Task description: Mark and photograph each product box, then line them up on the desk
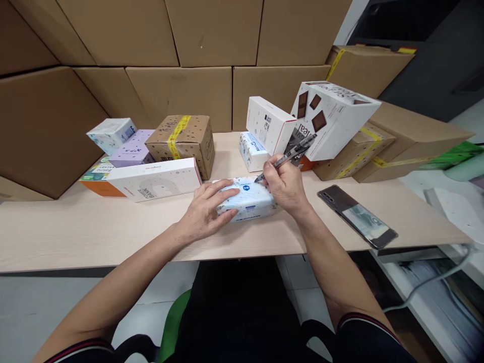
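Observation:
A soft white and pale-blue pack of tissues (247, 201) lies near the front of the table, blue print on its top and front. My left hand (212, 204) holds its left end, fingers spread over the top and thumb against the front side. Gripped in my right hand (283, 180) is a dark pen (297, 150). The pen slants down to the left, its tip at the top of the pack, near the blue logo. My right hand's lower edge covers the pack's right end.
Left stand a white power bank box (157, 180), a purple box (132, 147) and a taped brown carton (183, 138). Behind the pack are a small tissue pack (251, 154), a white box (268, 123) and a chocolate-print box (336, 118). A phone (357, 216) lies right; large cartons (181, 96) line the back.

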Demonstrator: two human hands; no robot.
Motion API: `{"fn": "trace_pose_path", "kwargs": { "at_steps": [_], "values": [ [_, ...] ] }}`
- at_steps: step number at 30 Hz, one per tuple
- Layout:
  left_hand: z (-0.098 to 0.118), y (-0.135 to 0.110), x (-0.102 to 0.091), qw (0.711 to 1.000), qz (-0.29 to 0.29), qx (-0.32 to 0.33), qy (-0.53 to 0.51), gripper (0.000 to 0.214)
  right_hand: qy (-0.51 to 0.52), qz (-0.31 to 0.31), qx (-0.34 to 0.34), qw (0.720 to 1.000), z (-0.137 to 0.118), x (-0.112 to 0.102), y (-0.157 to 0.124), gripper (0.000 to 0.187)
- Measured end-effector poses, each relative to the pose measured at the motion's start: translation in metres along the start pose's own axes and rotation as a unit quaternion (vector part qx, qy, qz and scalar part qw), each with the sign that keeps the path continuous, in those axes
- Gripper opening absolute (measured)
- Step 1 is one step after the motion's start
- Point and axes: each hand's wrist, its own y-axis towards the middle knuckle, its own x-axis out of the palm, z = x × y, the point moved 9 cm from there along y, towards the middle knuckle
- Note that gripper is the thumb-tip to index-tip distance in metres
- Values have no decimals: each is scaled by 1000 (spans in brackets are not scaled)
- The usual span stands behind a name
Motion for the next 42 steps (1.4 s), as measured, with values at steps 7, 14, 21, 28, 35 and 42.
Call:
{"fn": "trace_pose_path", "kwargs": {
  "at_steps": [7,14,21,28,35,42],
  "values": [
    [1,0,0,1000,10,16,3,42,132,120,33,983,19,-38,1,34],
    [-2,-3,2,1000,9,19,-15,52,-8,-90,177,980,69,-49,-11,29],
    [-10,-3,3,1000,1,-12,-8,50,-210,-251,216,920,105,-30,-28,43],
    [-21,-3,2,999,5,-41,-8,52,-394,-157,190,885,95,-31,-10,37],
    [-23,-3,-1,999,32,-25,9,55,-448,-53,164,877,68,-91,-38,48],
    [-28,-3,2,999,38,-24,15,55,-481,-131,327,803,124,-197,-104,89]
  ]
}}
